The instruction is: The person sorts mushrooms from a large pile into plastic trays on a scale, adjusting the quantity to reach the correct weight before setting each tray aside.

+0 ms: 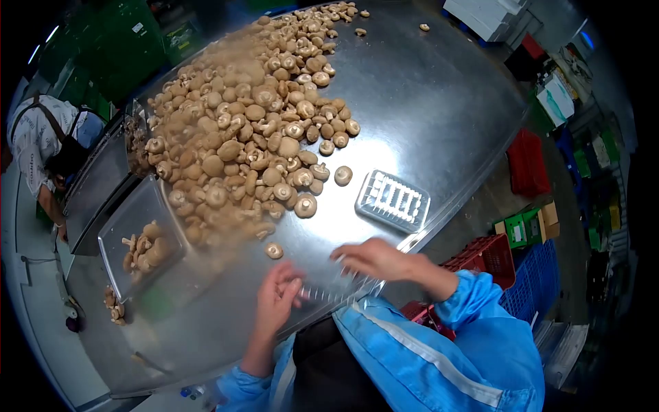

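Note:
At the near table edge, my left hand [278,295] has its fingers curled at the left end of a clear plastic tray [328,295] with ridged sides. The tray is see-through and partly blurred. My right hand [374,259] hovers over the tray's right side, its fingers stretched to the left and slightly smeared, with nothing visible in them. A single shiitake mushroom [274,250] lies just beyond my left hand. Farther off, a big heap of brown shiitake mushrooms [233,137] spreads over the steel table [425,89]. Another clear plastic tray [393,200] rests beyond my right hand.
A large clear bin [110,247] holding some mushrooms stands at the left. Red crates [491,257] and a blue crate [532,281] are below the table's right edge. Another person [51,137] bends at the far left. A white box [484,17] is at the back.

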Demonstrator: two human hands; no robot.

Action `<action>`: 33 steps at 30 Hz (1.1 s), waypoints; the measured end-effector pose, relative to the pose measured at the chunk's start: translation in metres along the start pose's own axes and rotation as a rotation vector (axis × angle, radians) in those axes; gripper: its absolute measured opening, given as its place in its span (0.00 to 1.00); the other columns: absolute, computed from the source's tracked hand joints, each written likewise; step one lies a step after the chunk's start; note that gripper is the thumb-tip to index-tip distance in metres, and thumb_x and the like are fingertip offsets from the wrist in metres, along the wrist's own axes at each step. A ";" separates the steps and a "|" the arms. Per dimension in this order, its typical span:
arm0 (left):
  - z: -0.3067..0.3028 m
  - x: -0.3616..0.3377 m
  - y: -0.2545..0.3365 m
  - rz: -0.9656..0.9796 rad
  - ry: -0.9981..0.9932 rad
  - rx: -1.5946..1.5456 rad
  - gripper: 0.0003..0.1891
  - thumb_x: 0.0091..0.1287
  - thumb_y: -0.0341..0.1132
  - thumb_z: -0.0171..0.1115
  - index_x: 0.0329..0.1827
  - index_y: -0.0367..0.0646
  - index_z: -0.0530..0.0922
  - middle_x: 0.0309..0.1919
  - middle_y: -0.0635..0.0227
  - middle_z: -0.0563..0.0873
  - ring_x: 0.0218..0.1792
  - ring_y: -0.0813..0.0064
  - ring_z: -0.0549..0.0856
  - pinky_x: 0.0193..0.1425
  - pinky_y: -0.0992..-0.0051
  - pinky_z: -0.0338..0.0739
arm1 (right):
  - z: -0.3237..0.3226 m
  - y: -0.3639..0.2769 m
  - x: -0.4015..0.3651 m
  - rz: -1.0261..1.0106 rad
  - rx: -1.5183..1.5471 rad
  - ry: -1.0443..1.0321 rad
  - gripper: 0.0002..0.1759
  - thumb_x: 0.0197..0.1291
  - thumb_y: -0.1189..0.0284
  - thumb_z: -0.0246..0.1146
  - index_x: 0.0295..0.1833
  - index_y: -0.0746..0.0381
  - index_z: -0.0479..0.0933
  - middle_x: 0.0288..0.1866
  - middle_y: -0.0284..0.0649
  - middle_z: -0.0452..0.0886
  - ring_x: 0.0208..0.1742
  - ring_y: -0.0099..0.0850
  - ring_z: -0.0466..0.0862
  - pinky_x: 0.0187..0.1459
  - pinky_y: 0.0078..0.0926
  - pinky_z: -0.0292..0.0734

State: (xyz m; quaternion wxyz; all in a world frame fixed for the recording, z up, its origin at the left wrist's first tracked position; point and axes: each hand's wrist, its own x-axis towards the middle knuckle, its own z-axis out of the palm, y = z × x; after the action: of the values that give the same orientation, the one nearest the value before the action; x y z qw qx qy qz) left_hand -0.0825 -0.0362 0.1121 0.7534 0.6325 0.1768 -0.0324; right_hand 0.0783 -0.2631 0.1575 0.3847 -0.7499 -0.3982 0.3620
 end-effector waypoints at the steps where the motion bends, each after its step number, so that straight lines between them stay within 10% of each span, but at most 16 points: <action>1: -0.013 -0.001 0.000 -0.173 -0.124 0.003 0.20 0.74 0.28 0.56 0.67 0.37 0.68 0.50 0.53 0.85 0.34 0.70 0.88 0.33 0.77 0.81 | 0.021 0.008 0.011 -0.051 -0.044 -0.060 0.17 0.74 0.67 0.57 0.64 0.61 0.76 0.39 0.40 0.89 0.37 0.31 0.90 0.40 0.30 0.84; 6: -0.045 -0.034 -0.030 -0.491 0.017 -0.148 0.12 0.77 0.30 0.51 0.59 0.37 0.67 0.38 0.51 0.86 0.16 0.71 0.82 0.12 0.78 0.70 | 0.048 0.044 0.018 0.347 0.402 -0.025 0.23 0.73 0.66 0.60 0.68 0.65 0.70 0.33 0.37 0.85 0.32 0.23 0.87 0.33 0.21 0.81; 12: -0.057 -0.043 -0.065 -0.720 0.162 -0.499 0.17 0.75 0.29 0.54 0.64 0.36 0.65 0.41 0.50 0.86 0.24 0.67 0.84 0.23 0.75 0.78 | 0.105 0.057 0.007 0.538 0.681 -0.090 0.34 0.73 0.71 0.56 0.80 0.67 0.53 0.39 0.46 0.86 0.26 0.24 0.83 0.29 0.22 0.79; 18: -0.072 0.036 -0.066 -0.527 0.257 -0.518 0.18 0.71 0.27 0.57 0.62 0.34 0.69 0.48 0.54 0.87 0.34 0.70 0.87 0.34 0.74 0.81 | 0.088 0.082 0.074 0.502 0.766 0.227 0.27 0.71 0.78 0.47 0.74 0.72 0.61 0.37 0.47 0.86 0.18 0.25 0.79 0.18 0.24 0.73; 25: -0.105 0.175 -0.047 -0.194 0.433 -0.310 0.09 0.67 0.25 0.53 0.47 0.37 0.77 0.32 0.62 0.83 0.23 0.74 0.80 0.26 0.73 0.77 | 0.036 0.076 0.200 0.342 0.639 0.558 0.16 0.70 0.81 0.46 0.58 0.73 0.70 0.34 0.48 0.85 0.18 0.30 0.83 0.16 0.28 0.76; 33: -0.081 0.174 -0.051 -0.081 0.625 -0.062 0.09 0.78 0.26 0.48 0.54 0.38 0.75 0.40 0.67 0.83 0.33 0.76 0.84 0.30 0.73 0.81 | 0.047 0.096 0.192 0.317 0.821 0.594 0.27 0.70 0.86 0.42 0.72 0.63 0.67 0.35 0.45 0.83 0.22 0.28 0.84 0.20 0.26 0.80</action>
State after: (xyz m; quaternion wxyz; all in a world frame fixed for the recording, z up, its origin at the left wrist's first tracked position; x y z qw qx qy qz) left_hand 0.0482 0.0626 -0.0009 0.6797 0.5810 0.4256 0.1391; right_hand 0.1501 -0.1182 0.0088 0.6834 -0.6588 0.0207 0.3139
